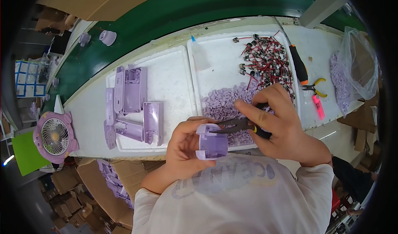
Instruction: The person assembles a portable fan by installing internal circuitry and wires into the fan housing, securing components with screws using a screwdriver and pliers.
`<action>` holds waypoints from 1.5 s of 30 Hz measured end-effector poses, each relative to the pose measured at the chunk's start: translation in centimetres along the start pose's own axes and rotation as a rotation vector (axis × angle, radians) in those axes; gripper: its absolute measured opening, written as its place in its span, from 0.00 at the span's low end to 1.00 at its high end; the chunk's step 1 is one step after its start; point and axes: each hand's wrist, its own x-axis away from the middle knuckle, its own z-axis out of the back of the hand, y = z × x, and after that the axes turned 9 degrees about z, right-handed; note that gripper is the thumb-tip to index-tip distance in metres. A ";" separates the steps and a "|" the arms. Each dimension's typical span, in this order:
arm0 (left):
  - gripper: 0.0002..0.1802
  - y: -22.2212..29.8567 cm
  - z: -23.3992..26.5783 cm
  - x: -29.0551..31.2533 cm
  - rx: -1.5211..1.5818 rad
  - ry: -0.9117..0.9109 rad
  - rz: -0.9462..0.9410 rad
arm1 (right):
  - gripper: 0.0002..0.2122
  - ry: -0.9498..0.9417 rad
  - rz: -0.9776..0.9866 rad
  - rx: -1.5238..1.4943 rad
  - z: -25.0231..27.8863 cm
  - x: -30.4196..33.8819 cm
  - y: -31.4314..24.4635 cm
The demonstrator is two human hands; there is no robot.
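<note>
My left hand (181,145) is closed round a light purple plastic housing (213,143), its hollow side facing up. In my right hand (278,124) is a pair of long-nose pliers (233,126) with black and yellow handles. The dark jaws reach to the upper edge of the housing; whether they pinch a small part there I cannot tell. Beneath my hands lies a heap of small purple plastic parts (226,99) in a white foam tray (213,70). Beyond my right hand, in the same tray, is a pile of small components with red and black wires (267,60).
On the left, another foam tray (170,78) holds several purple housings (134,89). A purple fan (54,137) stands at the far left. To the right lie a black-and-orange handled tool (298,64), yellow-handled cutters (316,87), a pink marker (319,107) and a clear bag (358,64) with purple parts.
</note>
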 end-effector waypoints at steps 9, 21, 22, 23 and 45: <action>0.39 -0.2 0.1 -0.1 -0.045 0.014 -0.044 | 0.28 -0.013 0.067 0.064 0.0 -0.1 0.4; 0.36 -0.3 0.0 -0.1 -0.037 0.117 -0.038 | 0.28 -0.019 0.073 0.077 -0.8 -0.3 0.9; 0.36 -0.3 0.0 -0.2 -0.038 0.116 -0.038 | 0.26 -0.040 0.018 0.036 -0.7 -0.4 0.8; 0.36 -0.3 0.0 -0.2 -0.042 0.115 -0.052 | 0.26 -0.039 0.018 0.036 -0.8 -0.4 0.7; 0.41 -0.3 0.0 -0.9 -0.230 0.091 -0.294 | 0.27 0.009 -0.041 -0.114 -0.9 -0.3 0.0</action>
